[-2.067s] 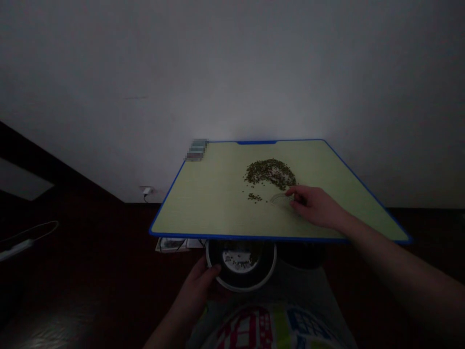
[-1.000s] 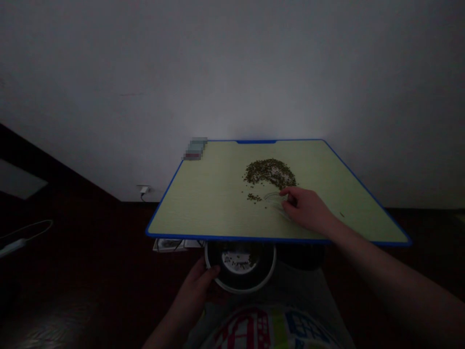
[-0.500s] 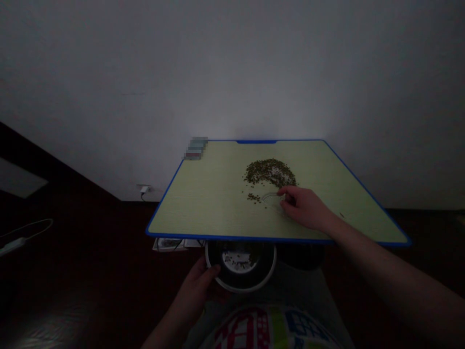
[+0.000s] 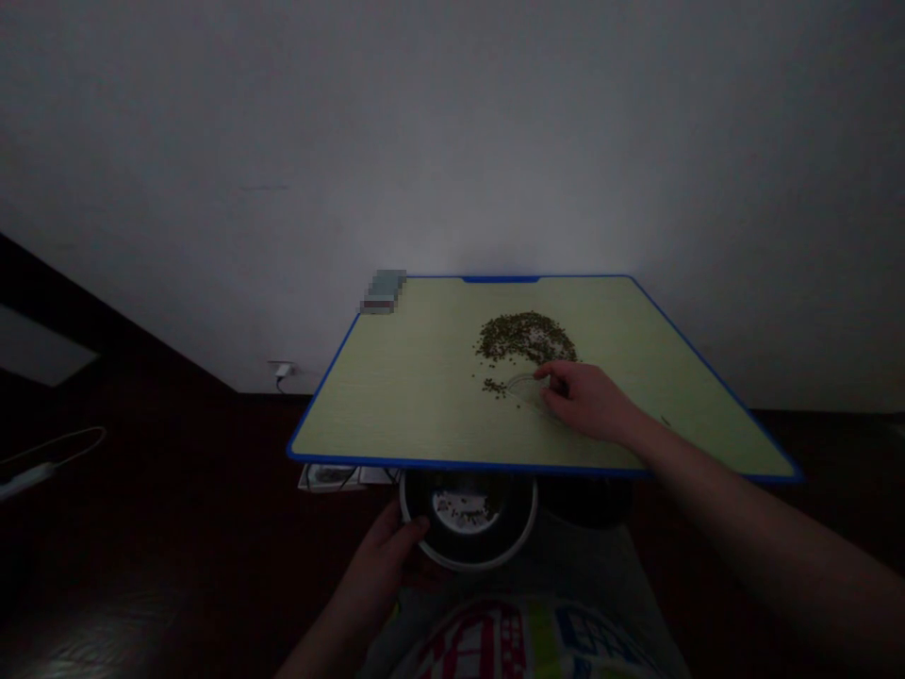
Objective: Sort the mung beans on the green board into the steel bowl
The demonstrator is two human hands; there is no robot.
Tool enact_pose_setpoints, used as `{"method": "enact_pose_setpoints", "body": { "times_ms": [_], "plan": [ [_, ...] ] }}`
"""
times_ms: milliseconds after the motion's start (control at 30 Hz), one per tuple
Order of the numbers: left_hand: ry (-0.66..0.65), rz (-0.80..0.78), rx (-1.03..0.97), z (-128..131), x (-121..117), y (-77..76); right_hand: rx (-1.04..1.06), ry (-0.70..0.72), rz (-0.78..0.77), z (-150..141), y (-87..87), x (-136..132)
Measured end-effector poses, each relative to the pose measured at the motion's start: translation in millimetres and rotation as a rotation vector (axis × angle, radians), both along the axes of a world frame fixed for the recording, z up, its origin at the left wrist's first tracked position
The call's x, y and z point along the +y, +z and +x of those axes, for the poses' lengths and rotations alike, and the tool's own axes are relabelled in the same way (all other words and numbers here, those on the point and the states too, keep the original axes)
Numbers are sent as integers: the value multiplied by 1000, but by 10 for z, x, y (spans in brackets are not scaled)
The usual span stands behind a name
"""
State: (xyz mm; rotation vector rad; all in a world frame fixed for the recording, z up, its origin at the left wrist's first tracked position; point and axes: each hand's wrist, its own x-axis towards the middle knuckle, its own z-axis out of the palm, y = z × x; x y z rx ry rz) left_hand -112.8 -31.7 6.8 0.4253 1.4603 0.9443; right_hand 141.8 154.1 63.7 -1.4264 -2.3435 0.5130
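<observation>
My left hand (image 4: pixel 386 556) is closed on the left rim of a dark bowl with a pale edge (image 4: pixel 519 540), held just below the near side of the table. Some small grains show on the bowl's white bottom. Over the table, my right hand (image 4: pixel 590 401) pinches a clear, round-edged dish or lid (image 4: pixel 521 379) between thumb and fingers; its exact kind is hard to make out in the dim light. Beyond that hand, a curved heap of small brownish-green grains (image 4: pixel 519 335) is spread out. A few stray grains (image 4: pixel 493 388) lie left of the clear piece.
The pale tabletop (image 4: pixel 396 405) has a blue border. A blurred stack (image 4: pixel 384 291) sits at its far left corner. Behind stands a grey wall with a plugged-in charger (image 4: pixel 284 371). A white power strip (image 4: pixel 28 479) lies at far left.
My right hand has shifted very slightly left with the clear piece. My left hand and the bowl stay in place, and the heap looks the same.
</observation>
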Motion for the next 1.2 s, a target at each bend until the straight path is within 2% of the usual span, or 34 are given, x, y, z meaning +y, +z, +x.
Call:
{"method": "enact_pose_setpoints", "body": {
  "times_ms": [133, 533, 800, 1200],
  "plan": [
    [-34, 1, -23, -18, 5, -7, 0, 16, -4, -42, 20, 36],
    [4, 9, 16, 14, -14, 13, -28, 29, 11, -98, 28, 102],
    [-15, 8, -21, -5, -10, -36, -27, 51, 21, -104, 9, 158],
    [-29, 13, -18, 3, 2, 6, -23, 93, 8, -89, -1, 148]
  ]
}}
